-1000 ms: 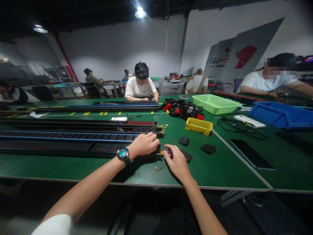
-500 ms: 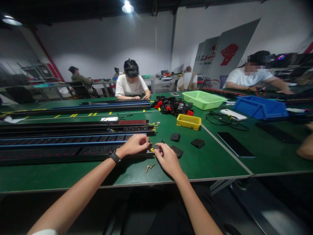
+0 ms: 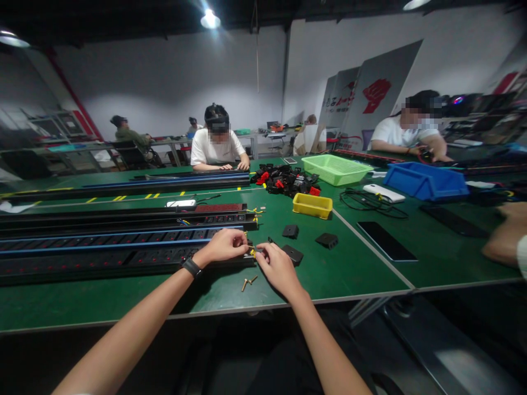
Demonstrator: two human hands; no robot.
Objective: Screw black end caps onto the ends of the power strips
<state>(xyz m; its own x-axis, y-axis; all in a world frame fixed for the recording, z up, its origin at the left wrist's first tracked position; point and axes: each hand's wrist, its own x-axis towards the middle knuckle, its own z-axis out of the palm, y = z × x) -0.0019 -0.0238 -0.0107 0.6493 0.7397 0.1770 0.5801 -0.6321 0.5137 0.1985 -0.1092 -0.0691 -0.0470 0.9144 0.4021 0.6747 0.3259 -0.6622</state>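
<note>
A long black power strip [image 3: 82,264] lies on the green table, its right end between my hands. My left hand [image 3: 224,245] rests at that end, thumb and fingers pinched together; what they hold is too small to make out. Just right of it, my right hand [image 3: 280,269] has its fingers curled by the yellow wire [image 3: 252,252] at the strip's end, and I cannot make out what is between them. Two brass-coloured screws [image 3: 245,285] lie in front of the hands. A black end cap [image 3: 293,254] sits partly behind my right hand.
More end caps [image 3: 327,240] lie to the right. Beyond are a yellow bin [image 3: 312,206], a pile of black and red parts [image 3: 284,181], a green basket [image 3: 335,169], a blue bin [image 3: 426,181] and a tablet [image 3: 386,241]. Co-workers sit across and to the right.
The view has shifted slightly to the right. My right fingertips have come closer to my left fingers at the strip's end. On the right, a co-worker's forearm shows further into view.
</note>
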